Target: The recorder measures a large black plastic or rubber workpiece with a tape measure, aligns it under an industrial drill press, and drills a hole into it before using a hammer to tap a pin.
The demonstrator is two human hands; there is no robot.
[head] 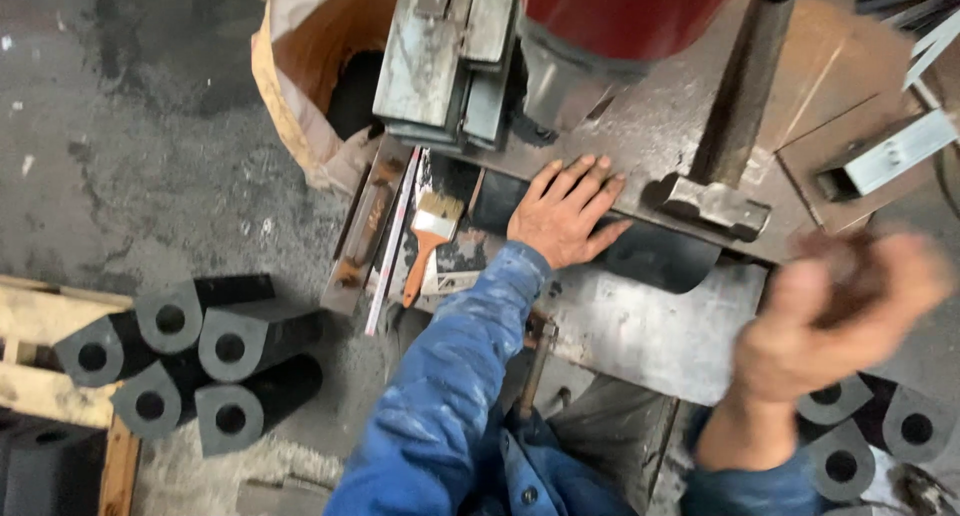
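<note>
We are looking down at our two hands over a worn steel table [660, 326] that belongs to some heavy shop machine. Our left hand [565, 211] is lying flat, fingers spread apart and palm down, pressing on a dark metal piece [650, 256] with a curved lower edge that is resting on the table just in front of the machine's red housing [620, 11]. Our right hand [830, 311] is hovering nearer the camera on the right side and is badly blurred; it seems to be curled around something dark, but we cannot tell what it is or how tightly the fingers are closing. A long steel lever [735, 106] is slanting down between the two hands and ending in a chunky grey block just beside the left fingertips. To the left of that hand, a paintbrush [430, 241] with an orange handle is lying on the table next to a thin white rod [390, 241]. A brown paper sack [310, 76] is standing open behind it on the floor. Black blocks with round holes [190, 361] are lying stacked on a wooden pallet [50, 356] at lower left, and similar holed pieces [880, 436] are sitting beneath our right wrist.
</note>
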